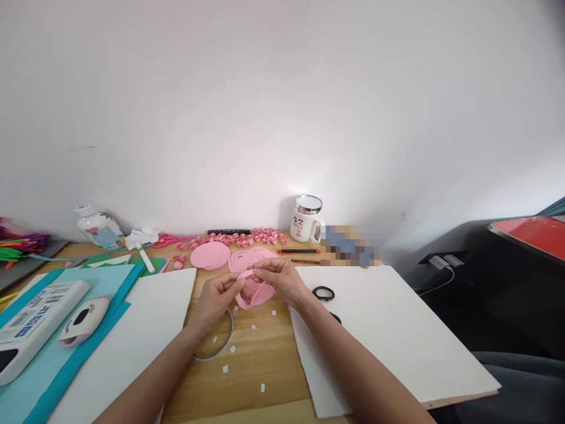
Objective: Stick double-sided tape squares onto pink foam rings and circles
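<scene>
Between my two hands is a pink paper strip point(246, 275), which looks curved or spiral-cut. My left hand point(217, 299) pinches its left end, and my right hand point(281, 279) pinches it from the right. Just beneath lies a pink cut paper piece point(252, 297), partly hidden by my fingers. Behind my hands a stack of pink paper circles point(210, 255) lies flat, beside more pink spiral-cut circles point(251, 258). Along the wall many small pink rolled paper flowers point(238, 238) are heaped. A roll of tape point(230, 333) lies by my left wrist.
Small white squares point(225, 369) are scattered on the wooden table. White boards point(397, 330) lie on both sides, with black-handled scissors point(324, 293) partly under my right arm. A mug point(304, 221), a red-and-black pen point(299, 251) and a white bottle point(97, 227) are at the back.
</scene>
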Tool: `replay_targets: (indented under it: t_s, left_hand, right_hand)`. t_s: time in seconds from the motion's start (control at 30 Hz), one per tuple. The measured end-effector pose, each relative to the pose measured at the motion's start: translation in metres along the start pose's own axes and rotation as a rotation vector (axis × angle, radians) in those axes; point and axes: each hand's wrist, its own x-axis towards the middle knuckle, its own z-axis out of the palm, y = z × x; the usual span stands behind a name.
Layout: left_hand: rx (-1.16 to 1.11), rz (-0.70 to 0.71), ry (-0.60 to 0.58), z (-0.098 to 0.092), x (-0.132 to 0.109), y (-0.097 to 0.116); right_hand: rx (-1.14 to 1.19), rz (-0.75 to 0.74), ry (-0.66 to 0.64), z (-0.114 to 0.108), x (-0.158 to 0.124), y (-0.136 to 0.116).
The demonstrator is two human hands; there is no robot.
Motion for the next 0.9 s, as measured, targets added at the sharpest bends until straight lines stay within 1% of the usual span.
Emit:
replay_targets:
  t_s: [0.13,0.27,0.5,0.67,0.9]
  left_hand:
    - [-0.024,0.002,0.026,0.0005,0.0003,-0.0031]
    - [-0.029,-0.016,0.004,0.0004,-0.0001,-0.0042]
    - [-0.029,0.018,0.009,0.0001,-0.0001,-0.0027]
    - [-0.031,0.029,0.008,0.0006,-0.0006,-0.0034]
    - [-0.069,-0.02,0.047,0.0007,0.0009,-0.0057]
  right_hand:
    - [-0.014,-0.006,0.021,0.0004,0.0002,-0.0008]
    - [-0.023,-0.002,0.035,0.0005,0.0007,0.0006]
    - [0.005,0.011,-0.007,0.0,0.0004,0.0007]
    - [-0.03,-0.003,-0.005,-0.0002,0.0,-0.0008]
    - [-0.074,-0.004,0.013,0.0016,-0.0007,-0.0026]
